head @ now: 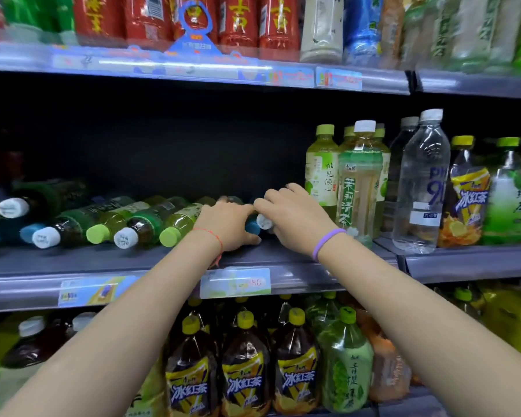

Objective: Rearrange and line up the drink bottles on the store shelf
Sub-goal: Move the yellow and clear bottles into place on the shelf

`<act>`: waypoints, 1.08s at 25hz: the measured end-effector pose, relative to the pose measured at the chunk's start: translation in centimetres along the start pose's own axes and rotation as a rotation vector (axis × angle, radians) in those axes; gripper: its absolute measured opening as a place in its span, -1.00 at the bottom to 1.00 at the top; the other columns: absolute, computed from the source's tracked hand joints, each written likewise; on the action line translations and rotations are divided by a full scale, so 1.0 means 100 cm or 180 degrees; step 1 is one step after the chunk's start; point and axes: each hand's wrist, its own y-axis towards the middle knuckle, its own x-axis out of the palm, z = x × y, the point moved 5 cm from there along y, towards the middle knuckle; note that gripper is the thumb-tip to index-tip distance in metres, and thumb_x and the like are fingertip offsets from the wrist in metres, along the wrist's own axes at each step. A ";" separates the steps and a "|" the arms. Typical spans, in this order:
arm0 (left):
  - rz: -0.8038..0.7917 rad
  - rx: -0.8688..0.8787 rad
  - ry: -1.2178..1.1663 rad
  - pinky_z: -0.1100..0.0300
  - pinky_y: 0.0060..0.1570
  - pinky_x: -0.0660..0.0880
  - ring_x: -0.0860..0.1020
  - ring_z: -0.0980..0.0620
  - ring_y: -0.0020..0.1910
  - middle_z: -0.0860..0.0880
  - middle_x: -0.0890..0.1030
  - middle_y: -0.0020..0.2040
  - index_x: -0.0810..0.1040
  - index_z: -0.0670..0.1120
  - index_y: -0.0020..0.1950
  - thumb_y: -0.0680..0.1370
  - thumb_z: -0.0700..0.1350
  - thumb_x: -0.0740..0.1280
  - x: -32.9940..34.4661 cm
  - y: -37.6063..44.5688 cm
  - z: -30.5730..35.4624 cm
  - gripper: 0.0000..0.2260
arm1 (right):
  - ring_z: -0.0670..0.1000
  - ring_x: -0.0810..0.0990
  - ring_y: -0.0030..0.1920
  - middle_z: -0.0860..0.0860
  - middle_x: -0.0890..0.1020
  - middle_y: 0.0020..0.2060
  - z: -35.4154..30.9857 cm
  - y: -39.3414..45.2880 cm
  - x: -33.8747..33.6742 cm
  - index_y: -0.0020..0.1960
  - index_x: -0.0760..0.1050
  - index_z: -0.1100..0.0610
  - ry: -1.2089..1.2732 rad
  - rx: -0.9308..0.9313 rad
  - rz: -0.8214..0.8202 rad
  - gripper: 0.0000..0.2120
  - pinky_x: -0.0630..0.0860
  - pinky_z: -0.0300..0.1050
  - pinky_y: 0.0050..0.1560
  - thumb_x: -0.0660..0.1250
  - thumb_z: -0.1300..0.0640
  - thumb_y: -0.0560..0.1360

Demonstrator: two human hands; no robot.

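On the middle shelf (151, 260) several drink bottles lie on their sides with caps toward me, among them a green-capped tea bottle (179, 222) and a white-capped dark bottle (133, 231). My left hand (226, 224) is curled over a lying bottle with a blue cap (252, 227). My right hand (289, 215) rests on a lying bottle with a white cap (264, 221) right beside it. Both bottles' bodies are hidden under my hands. To the right, a jasmine tea bottle (358, 182) and a clear water bottle (421, 182) stand upright.
The dark back of the middle shelf above the lying bottles is open space. Red cartons and bottles fill the upper shelf (193, 67). Large iced tea bottles (245, 365) stand on the lower shelf. Price tags (235, 282) line the shelf edge.
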 end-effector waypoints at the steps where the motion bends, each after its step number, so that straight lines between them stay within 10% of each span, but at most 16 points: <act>1: 0.0048 0.0027 -0.0023 -0.05 0.12 0.40 0.38 -0.13 0.32 0.00 0.56 0.24 0.41 0.12 0.31 0.46 0.27 0.35 0.000 0.000 -0.001 -0.52 | 0.18 0.52 -0.13 0.08 0.55 -0.12 0.002 0.004 -0.008 0.07 0.49 0.12 0.0142 0.0113 0.0146 -0.73 0.36 0.04 0.04 0.42 0.17 0.39; 14: 0.1130 0.0313 -0.0841 0.04 -0.01 0.43 0.46 -0.07 0.05 0.00 0.61 -0.07 0.53 0.00 0.12 0.38 0.11 0.42 -0.011 -0.014 -0.007 -0.62 | 0.14 0.53 0.04 0.02 0.59 -0.08 0.074 0.040 -0.071 0.10 0.45 0.10 0.1618 0.2404 0.0776 -0.77 0.33 0.03 0.23 0.27 -0.04 0.56; 27: 0.1155 0.0426 -0.0647 0.04 0.01 0.38 0.45 -0.03 0.02 0.07 0.62 -0.08 0.55 0.07 0.16 0.38 0.19 0.39 -0.010 -0.013 -0.003 -0.60 | 0.32 0.08 0.52 0.31 0.29 0.43 0.032 0.011 -0.033 0.57 0.00 -0.19 -0.0676 0.1330 -0.0331 -0.09 -0.17 0.34 0.48 0.31 -0.43 0.37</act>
